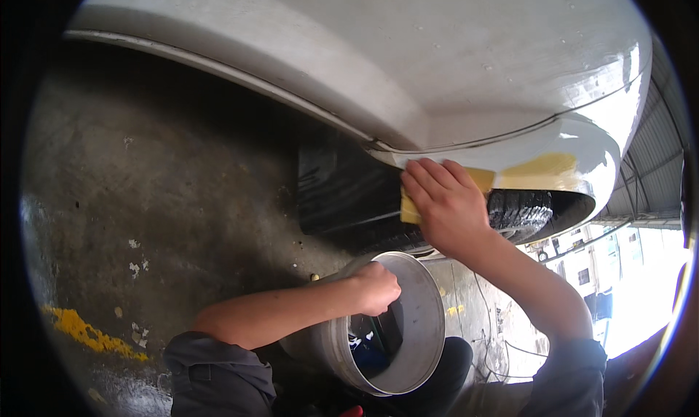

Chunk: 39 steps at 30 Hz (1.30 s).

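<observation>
My right hand [451, 207] lies over a yellow sheet of sandpaper [410, 210], pressing it against the lower edge of a white car's fender [524, 142] by the wheel arch. Its fingers are together, and the sheet shows on both sides of the hand. My left hand [376, 289] is closed in a fist over the mouth of a pale bucket [429, 293]. A dark object with a reddish bit shows just below that fist; whether I hold it cannot be made out. Dark liquid [371, 355] lies in the bucket.
A black tyre [520, 207] sits under the arch, with a dark mud flap [342, 188] beside it. A yellowish patch [542, 169] marks the fender. Thin cables [488, 337] cross the concrete floor [167, 199] at right. My knee is beside the bucket.
</observation>
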{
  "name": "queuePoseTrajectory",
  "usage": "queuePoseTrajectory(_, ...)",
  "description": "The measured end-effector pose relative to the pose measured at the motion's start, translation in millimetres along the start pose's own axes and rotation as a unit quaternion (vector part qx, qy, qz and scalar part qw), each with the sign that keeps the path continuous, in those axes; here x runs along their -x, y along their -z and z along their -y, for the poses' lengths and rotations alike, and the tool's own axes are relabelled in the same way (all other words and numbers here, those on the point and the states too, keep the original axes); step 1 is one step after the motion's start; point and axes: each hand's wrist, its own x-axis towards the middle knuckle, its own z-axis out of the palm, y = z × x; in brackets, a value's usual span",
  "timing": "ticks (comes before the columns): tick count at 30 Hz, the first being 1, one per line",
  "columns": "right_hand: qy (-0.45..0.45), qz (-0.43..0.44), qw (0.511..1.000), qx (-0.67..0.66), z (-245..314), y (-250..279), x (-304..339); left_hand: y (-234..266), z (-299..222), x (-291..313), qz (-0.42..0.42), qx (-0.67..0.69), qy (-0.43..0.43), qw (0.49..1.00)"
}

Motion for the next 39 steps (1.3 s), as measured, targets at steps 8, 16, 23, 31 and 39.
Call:
queuePoseTrajectory(8,-0.027,-0.019,0.999,0.013,12.7,-21.3,-7.2,-3.9,-1.6,-2.2,0.001,-0.014,-0.002,1.000)
queuePoseTrajectory(16,-0.041,-0.043,0.998,0.017,17.6,-23.6,-12.4,0.1,0.6,2.4,-0.019,0.001,0.000,1.000)
queuePoseTrajectory(23,-0.076,-0.021,0.996,-0.030,28.0,-40.9,-13.7,-3.4,-2.2,-5.2,-0.095,0.028,-0.012,0.995)
queuePoseTrajectory(31,-0.166,-0.027,0.941,-0.294,65.2,13.4,90.8,1.2,-22.7,21.9,-0.169,-0.087,0.275,0.943)
queuePoseTrajectory(39,-0.165,-0.072,0.745,-0.643,67.3,-70.7,186.5,46.9,-22.9,28.7,0.025,0.013,0.382,0.924)
